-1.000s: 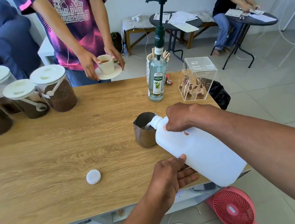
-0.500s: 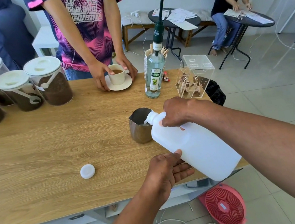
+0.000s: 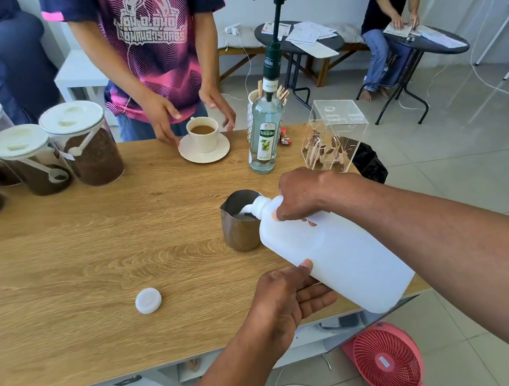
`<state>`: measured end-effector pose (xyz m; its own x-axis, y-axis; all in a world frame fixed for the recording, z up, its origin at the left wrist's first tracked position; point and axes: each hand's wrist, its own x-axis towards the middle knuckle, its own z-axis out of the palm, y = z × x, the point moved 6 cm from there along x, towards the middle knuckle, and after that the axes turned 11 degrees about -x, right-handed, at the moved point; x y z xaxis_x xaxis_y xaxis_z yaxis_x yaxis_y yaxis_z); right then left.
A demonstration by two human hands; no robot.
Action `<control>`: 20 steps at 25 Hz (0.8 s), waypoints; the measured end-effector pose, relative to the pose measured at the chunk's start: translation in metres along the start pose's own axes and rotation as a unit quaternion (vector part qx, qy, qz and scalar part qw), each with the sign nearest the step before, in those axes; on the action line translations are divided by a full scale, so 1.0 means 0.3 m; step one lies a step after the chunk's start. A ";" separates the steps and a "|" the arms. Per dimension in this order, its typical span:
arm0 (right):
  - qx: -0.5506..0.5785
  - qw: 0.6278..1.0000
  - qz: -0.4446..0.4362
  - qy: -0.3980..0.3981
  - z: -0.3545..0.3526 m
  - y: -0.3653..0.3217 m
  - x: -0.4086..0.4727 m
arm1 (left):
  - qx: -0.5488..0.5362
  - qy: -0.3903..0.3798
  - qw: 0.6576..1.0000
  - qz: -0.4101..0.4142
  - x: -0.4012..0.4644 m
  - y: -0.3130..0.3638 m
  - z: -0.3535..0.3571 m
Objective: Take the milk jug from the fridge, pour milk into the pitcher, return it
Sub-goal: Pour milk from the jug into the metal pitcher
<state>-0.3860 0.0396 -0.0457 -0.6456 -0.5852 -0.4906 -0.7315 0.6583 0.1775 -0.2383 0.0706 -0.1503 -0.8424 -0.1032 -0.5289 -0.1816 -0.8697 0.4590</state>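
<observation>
The right hand [image 3: 301,194], grip closed on the handle, tilts the milk jug [image 3: 335,256] over the pitcher [image 3: 239,233]; the left hand [image 3: 286,296], grip wide, supports it underneath. Syrup bottle [image 3: 265,136] just behind; cap [image 3: 148,300] lower left.

Bright daylight, wide-angle warping, blurred left edge

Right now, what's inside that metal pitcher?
Milk is pouring in from the jug's spout, against the pitcher's dark inner wall. The fill level is hidden by the spout and rim.
</observation>
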 end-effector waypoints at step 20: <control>-0.025 0.999 0.010 0.038 -0.021 0.015 0.011 | -0.006 -0.008 1.000 -0.008 -0.001 0.010 0.020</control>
<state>-0.3929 0.0377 -0.0412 -0.6740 -0.6072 -0.4206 -0.7267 0.6473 0.2300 -0.2417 0.0709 -0.1444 -0.8477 -0.0819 -0.5240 -0.1885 -0.8769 0.4421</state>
